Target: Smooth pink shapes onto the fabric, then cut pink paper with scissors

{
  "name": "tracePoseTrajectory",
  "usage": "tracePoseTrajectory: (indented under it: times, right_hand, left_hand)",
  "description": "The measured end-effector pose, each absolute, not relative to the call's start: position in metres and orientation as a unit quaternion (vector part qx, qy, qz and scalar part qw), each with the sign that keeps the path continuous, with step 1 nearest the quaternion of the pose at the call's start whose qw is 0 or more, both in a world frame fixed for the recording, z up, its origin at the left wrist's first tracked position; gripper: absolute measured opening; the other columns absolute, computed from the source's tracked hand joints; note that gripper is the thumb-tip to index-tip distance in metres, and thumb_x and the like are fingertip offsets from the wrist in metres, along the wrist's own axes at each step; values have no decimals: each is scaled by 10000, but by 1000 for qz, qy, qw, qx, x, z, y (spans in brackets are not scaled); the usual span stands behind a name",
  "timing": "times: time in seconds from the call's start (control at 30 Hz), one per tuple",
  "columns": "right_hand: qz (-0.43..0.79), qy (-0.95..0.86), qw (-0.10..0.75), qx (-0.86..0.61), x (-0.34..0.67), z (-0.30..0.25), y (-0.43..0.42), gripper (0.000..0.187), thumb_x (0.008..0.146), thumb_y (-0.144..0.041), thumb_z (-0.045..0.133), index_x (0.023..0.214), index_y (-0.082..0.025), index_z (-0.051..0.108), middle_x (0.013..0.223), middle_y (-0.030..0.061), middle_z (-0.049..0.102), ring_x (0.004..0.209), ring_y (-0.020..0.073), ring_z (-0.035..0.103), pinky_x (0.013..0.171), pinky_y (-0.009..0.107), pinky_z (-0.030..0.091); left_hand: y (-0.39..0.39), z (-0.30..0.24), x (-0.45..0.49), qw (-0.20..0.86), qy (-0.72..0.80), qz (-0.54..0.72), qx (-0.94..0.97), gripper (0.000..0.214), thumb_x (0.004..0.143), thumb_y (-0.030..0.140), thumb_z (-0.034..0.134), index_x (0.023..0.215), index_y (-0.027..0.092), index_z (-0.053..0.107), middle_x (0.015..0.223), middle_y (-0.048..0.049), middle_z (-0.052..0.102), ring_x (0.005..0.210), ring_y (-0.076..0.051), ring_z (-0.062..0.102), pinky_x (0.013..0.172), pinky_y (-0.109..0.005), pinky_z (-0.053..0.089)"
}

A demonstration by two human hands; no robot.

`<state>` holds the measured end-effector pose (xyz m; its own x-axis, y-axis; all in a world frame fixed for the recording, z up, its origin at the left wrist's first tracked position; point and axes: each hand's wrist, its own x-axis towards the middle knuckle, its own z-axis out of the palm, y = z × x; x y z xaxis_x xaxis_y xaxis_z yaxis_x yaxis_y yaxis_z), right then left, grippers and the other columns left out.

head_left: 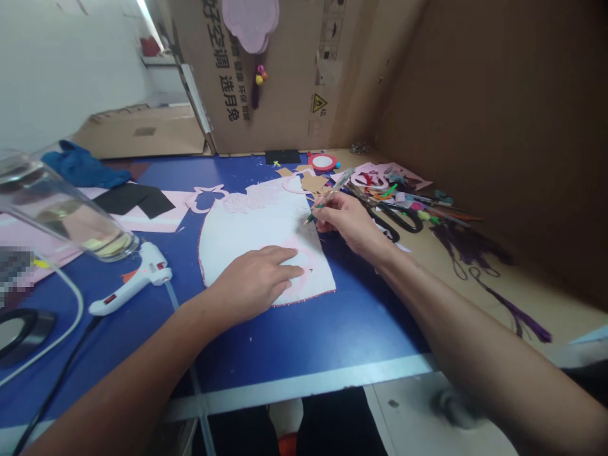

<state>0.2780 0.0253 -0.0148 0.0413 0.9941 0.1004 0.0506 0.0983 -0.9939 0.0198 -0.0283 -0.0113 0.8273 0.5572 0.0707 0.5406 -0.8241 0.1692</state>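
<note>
A white sheet (266,221) with a curved, reddish edge lies on the blue tabletop, and faint pink marks show near its lower right. Pressed flat on its lower part, my left hand (259,278) has its fingers stretched out. My right hand (342,218) grips a pen (327,199) at the sheet's right side, the tip down at the paper beside some thin dark strokes. Just right of that hand lie black-handled scissors (403,218), partly hidden by it.
At left are a white glue gun (135,278), a clear tumbler (71,209), a roll of tape (23,332) and black paper (135,201). Paper scraps (313,183) and a red round piece (323,162) lie behind the sheet. Purple tassels (517,313) rest at right, below cardboard walls (475,114).
</note>
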Motion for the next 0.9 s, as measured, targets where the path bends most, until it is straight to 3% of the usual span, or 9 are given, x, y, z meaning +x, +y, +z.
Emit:
tracePoseTrajectory:
  times: [0.17,0.37,0.5,0.6,0.77,0.9]
  right_hand:
    - [446,-535,523,-492,277,-14,25,238,744,-308,848,832,-250,635,704,-15,642,646,174,613,612,297,530]
    - [395,-601,504,-479,283,-17,25,164,874,-322,771,1001,-239,708,692,-33,634,622,169,587,608,295,483]
    - [268,-707,453,-472,293,-23,28,113,948,-266,684,1024,-236,762,837,3,706,722,186,631,705,322,492]
    - [155,-793,375,-453,300,-25,29,176,920,-199,740,1082,-226,802,960,38,744,806,205,644,787,340,493]
    - [108,-848,274,-440,306,-26,28,347,882,-189,849,1221,-229,790,1163,89,768,988,260,704,892,354,520]
    - [42,-835,270,-478,307,-30,30,331,916,-94,729,1218,-213,794,1181,115,770,1063,298,711,927,376,531]
  left_hand:
    - [-27,-13,18,78,293,65,951,416,1074,218,575,1405,322,803,1636,-73,680,1474,-324,657,1216,-517,548]
    - [-29,-10,20,62,289,49,954,421,1085,210,571,1426,303,799,1644,-95,672,1469,-339,666,1203,-518,561]
    - [-30,-7,22,51,284,43,956,407,1104,211,562,1421,287,805,1634,-109,678,1460,-340,675,1203,-519,564]
    - [-30,-6,22,49,285,34,957,403,1110,209,561,1425,271,805,1648,-119,665,1474,-345,667,1217,-523,556]
    - [-31,-7,22,54,293,24,954,412,1101,201,581,1443,280,796,1671,-112,646,1499,-348,649,1226,-532,553]
    - [-30,-7,22,54,293,34,954,414,1095,200,584,1437,294,800,1664,-102,654,1505,-348,644,1223,-533,556]
